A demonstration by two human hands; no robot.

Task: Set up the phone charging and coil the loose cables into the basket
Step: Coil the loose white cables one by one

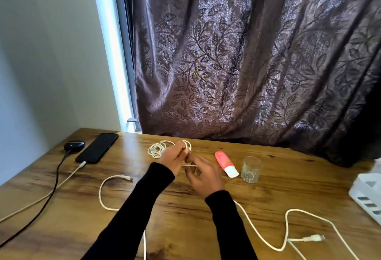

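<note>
At mid-frame both hands work a thin white cable point(266, 237) above the wooden table point(206, 208). The left hand point(174, 157) pinches a small loop of it between thumb and fingers; the right hand point(203, 174), just beside and below, has its fingers curled round a short stretch of the same cable. From under the right sleeve the cable snakes toward the lower right of the frame, where a plug end point(312, 237) lies on the wood. Another loose white lead point(107, 187) curves left of the arms, its connector pointing right.

Behind the left hand lies a small white coil point(157, 149).

At upper left the dark phone point(97, 147) lies flat with a white charger lead point(68, 177) plugged into its near end; a black case point(74, 145) beside it has a dark wire attached.

The white basket point(369, 193) sits at the right edge; its contents cannot be made out. A clear glass point(251, 169) stands near a pink tube point(225, 163).
</note>
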